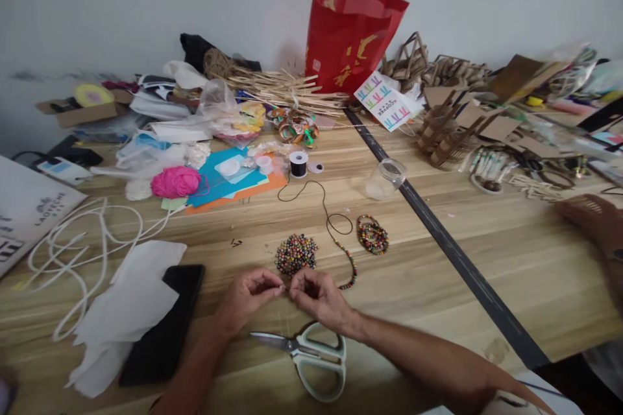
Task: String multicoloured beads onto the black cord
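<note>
My left hand (249, 297) is closed in a pinch, with a tiny pale bit at its fingertips that is too small to name. Close beside it, my right hand (321, 301) pinches too, at the beaded string (354, 267), which runs in behind its fingers; the end is hidden. The string's bare black cord (323, 193) curves back to a spool (298, 165). Just beyond the fingertips lies a pile of multicoloured beads (296, 254). Finished-looking bead loops (372, 235) lie to the right. Scissors (311, 358) with pale handles rest below my hands, blades slightly apart.
A black phone-like slab (165, 324) lies at left, partly under white paper (131, 298), near a white cable (103, 233). A clear jar (384, 179) stands beyond the loops. Pink yarn (175, 181), a red bag (348, 39) and craft supplies line the back. Another person's hand (588, 224) is at right.
</note>
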Demonstrator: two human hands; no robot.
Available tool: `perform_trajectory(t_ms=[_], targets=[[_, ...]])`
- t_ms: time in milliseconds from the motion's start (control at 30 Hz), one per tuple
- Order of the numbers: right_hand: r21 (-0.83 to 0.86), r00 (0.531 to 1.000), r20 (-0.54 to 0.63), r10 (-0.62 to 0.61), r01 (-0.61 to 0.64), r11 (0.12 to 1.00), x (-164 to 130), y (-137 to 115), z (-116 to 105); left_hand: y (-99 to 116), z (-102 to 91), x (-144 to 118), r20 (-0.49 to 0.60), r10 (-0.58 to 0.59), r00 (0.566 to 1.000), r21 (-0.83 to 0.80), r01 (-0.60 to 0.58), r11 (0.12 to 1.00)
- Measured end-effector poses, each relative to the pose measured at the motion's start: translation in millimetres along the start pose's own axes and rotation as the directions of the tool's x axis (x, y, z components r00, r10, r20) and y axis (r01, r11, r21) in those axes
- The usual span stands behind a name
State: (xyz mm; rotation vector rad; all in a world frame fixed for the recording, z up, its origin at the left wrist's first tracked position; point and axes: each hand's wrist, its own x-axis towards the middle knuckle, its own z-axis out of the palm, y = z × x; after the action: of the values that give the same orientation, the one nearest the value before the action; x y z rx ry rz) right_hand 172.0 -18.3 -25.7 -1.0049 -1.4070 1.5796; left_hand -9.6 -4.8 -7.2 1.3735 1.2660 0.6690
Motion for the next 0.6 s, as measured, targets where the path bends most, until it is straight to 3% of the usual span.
perform_trajectory(t_ms=[600], targets=[[0.003,1.000,0.006,0.001,-0.001,1.000,-0.1,1.0,-0.8,0.5,2.2,-0.8,0.036,-0.010,0.999,-0.066,0.012,0.998]])
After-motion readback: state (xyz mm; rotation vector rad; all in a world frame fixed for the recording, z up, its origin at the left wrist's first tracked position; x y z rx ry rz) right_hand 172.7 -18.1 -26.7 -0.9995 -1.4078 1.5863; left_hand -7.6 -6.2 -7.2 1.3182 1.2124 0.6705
